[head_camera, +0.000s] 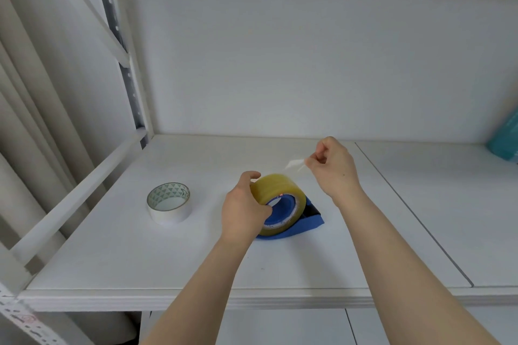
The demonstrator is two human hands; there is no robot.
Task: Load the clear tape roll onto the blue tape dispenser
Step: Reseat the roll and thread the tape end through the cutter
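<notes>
Nearest on the shelf [196, 269], the left hand [244, 210] gripped the roll [277, 187], fingers curled over its left side. The roll stood on edge in the dispenser [308, 223], its blue hub facing the person. The dispenser's dark nose pointed right, just beside the roll. Farther back and higher, the right hand [333, 168] pinched the tape end [294, 163], which ran up and right from the roll's top. The nose lay below that pinch, nearer the right hand, so the end probably needed to go down to it.
</notes>
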